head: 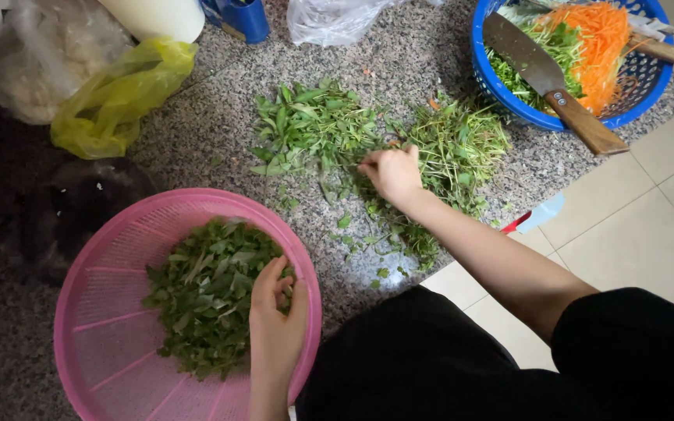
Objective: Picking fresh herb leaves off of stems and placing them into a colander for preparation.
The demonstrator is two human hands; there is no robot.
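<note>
Two bare hands worked over a speckled stone counter (220,117). The right hand (390,173) had its fingers curled and pinching a sprig from the heap of leafy herb stems (313,129), which lay within easy reach. The left hand (274,323) rested in the pink colander (111,343), fingers loosely bent over the plucked leaves (204,296) gathered there. A blue basket (649,86) with shredded carrot (602,39) and a cleaver (544,74) sat well apart.
</note>
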